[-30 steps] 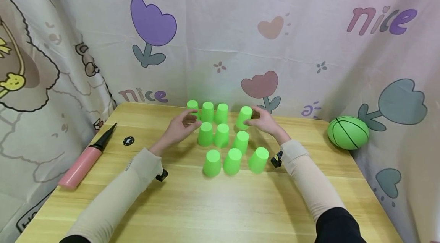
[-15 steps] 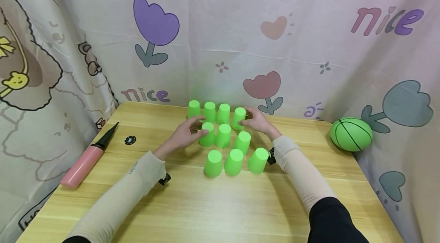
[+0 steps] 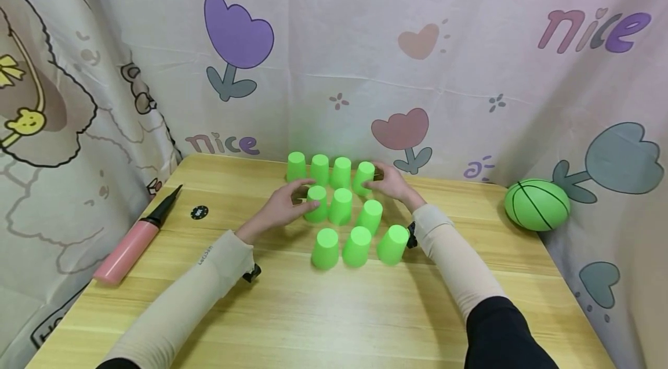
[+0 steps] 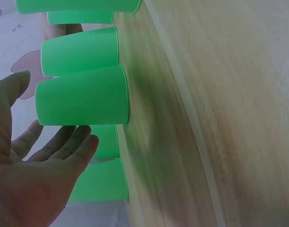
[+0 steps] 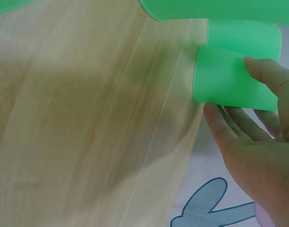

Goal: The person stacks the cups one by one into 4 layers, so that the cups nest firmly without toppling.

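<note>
Cartoon-print curtains wall your wooden table, a green ball at its right edge and a pink pump at its left. Ten upturned green cups stand mid-table. Your right hand grips the back-row end cup; your left hand, fingers relaxed, touches the middle-row cup.
</note>
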Motion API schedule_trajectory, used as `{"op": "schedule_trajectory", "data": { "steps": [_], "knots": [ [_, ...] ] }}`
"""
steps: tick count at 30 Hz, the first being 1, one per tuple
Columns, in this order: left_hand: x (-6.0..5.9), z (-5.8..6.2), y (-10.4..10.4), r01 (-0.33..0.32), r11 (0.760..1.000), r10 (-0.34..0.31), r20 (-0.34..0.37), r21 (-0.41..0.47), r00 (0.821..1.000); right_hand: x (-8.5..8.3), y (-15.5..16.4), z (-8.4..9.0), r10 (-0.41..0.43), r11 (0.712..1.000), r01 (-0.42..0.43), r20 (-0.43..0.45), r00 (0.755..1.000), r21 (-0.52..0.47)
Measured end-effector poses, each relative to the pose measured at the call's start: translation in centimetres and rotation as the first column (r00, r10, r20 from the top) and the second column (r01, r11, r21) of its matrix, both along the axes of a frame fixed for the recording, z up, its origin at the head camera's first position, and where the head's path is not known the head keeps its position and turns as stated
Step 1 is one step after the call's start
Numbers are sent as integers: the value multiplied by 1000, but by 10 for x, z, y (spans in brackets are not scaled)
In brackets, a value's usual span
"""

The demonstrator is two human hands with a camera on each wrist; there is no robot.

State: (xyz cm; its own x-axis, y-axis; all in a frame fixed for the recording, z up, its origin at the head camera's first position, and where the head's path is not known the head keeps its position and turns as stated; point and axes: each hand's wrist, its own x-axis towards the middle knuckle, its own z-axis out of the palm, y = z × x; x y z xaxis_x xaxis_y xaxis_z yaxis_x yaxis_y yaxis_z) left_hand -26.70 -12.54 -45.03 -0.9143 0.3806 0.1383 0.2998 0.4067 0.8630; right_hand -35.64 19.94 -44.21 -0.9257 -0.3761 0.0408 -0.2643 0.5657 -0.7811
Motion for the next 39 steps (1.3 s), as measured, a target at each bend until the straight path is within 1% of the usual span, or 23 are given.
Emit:
{"op": "schedule_trajectory", "data": {
  "steps": [5,10,13,18,24,28,32,35,39],
  "knots": [
    [0,-1,2,15,1000,-15,-13,7,1000,0,2,-1,1,1000,-1,-8,1000,11],
    [-2,-1,4,33,999,-32,-25,15,999,0,4,1,2,1000,-2,-9,1000,14],
    [-3,-2,4,32,999,-32,-30,9,999,1,6,4,8,1000,-8,-8,1000,11],
    [-4,-4,5,27,1000,-27,-16,-11,1000,8,16,15,1,1000,0,-10,1000,10],
    [-3,-4,6,22,1000,-22,11,-21,1000,22,32,33,-12,1000,12,-34,999,-2],
    [-4,-6,6,13,999,-13,10,-29,1000,31,42,35,-1,1000,0,-41,999,-18],
    [-6,-8,7,9,999,-9,0,-33,1000,45,50,37,-3,998,1,-34,999,-60],
    [-6,-8,7,-4,999,4,-9,-33,1000,58,55,39,-18,997,15,-37,999,-75],
    [-5,-3,7,-35,999,35,-13,-16,999,76,60,39,-27,997,23,-52,998,-68]
  ]
}}
